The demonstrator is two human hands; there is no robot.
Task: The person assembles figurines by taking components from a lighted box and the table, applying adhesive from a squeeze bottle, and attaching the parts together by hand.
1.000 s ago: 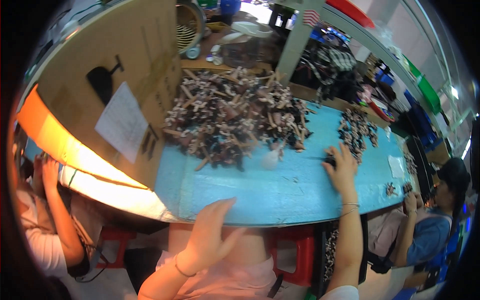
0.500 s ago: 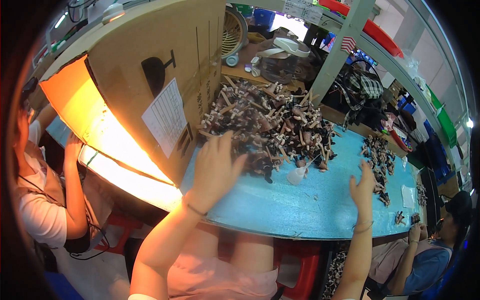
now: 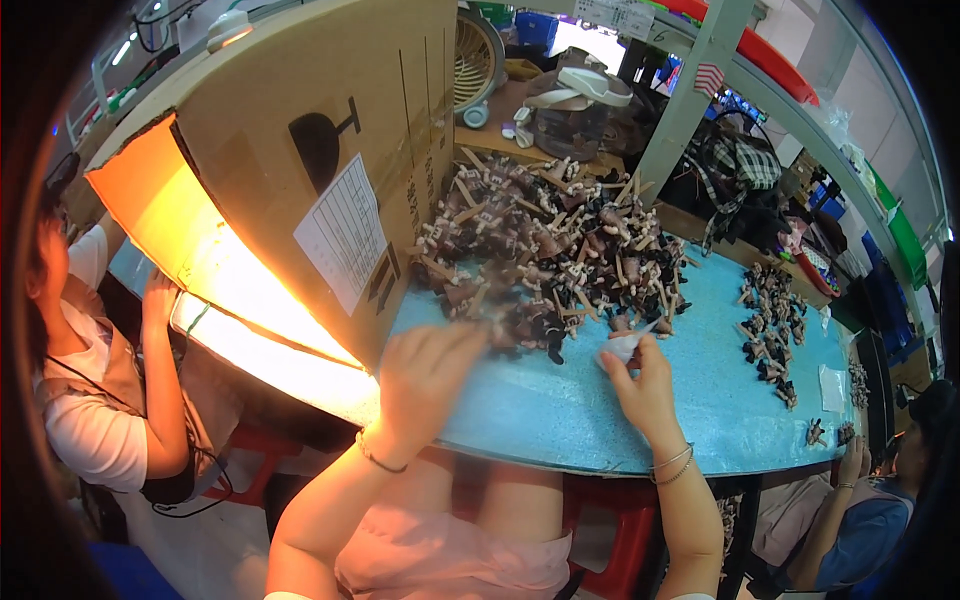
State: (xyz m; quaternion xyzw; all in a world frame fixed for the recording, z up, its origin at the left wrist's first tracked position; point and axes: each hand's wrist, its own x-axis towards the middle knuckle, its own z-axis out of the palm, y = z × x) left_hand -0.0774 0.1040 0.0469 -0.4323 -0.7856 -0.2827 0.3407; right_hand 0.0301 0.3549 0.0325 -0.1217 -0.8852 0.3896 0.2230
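My right hand (image 3: 645,390) is closed around a small white bottle (image 3: 620,348) with a thin pointed tip, at the near edge of a big heap. The heap (image 3: 590,240) is made of small doll-like figures in brown, black and pale colours, with tan stick-like parts. My left hand (image 3: 425,380) hovers above the blue tabletop (image 3: 540,420), close to the heap's near left side. Its fingers are smeared by motion, so I cannot tell whether anything is in them.
A tall cardboard box (image 3: 330,90) stands at the left, its inside lit orange. More figures (image 3: 775,325) lie in a strip at the right, near a white packet (image 3: 832,388). A metal post (image 3: 700,110) rises behind. One person (image 3: 90,390) sits left, another (image 3: 860,530) right.
My right hand has moved left from beside the right-hand strip of figures and taken hold of the white bottle. My left hand has drawn back toward me from the heap.
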